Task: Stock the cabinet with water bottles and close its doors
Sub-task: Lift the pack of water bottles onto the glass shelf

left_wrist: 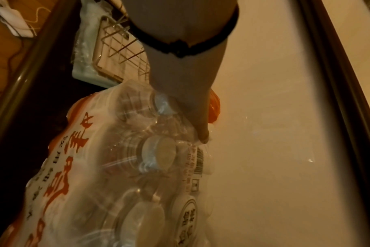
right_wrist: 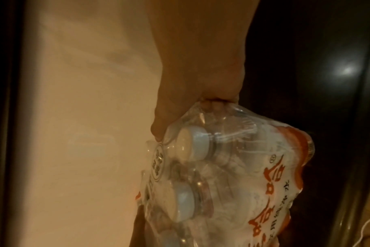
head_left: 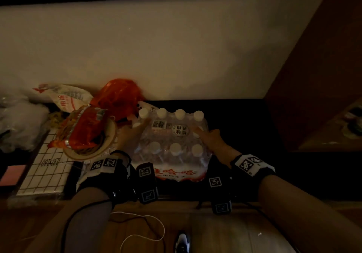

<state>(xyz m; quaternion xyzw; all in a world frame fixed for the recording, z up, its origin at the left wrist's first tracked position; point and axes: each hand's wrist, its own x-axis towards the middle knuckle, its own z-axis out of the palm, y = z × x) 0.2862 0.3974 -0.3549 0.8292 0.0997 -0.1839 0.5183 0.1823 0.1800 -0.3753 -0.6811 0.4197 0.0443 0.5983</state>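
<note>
A shrink-wrapped pack of water bottles (head_left: 172, 141) with white caps and red lettering stands on the dark cabinet shelf (head_left: 244, 127), in front of the pale back wall. My left hand (head_left: 135, 133) lies along the pack's left top edge, its fingers (left_wrist: 201, 132) straight and pressing on the wrap (left_wrist: 116, 167). My right hand (head_left: 210, 138) holds the pack's right top corner. One digit (right_wrist: 157, 133) lies over the top and the others curl into the plastic (right_wrist: 232, 175). The cabinet doors are not clearly seen.
Left of the pack sit a red plastic bag (head_left: 119, 96), a snack packet in a bowl (head_left: 86, 131), a white printed bag (head_left: 66, 98) and a grid-patterned box (head_left: 47, 174). A brown side panel (head_left: 323, 56) rises at right. A white cord (head_left: 141, 227) lies on the wooden floor.
</note>
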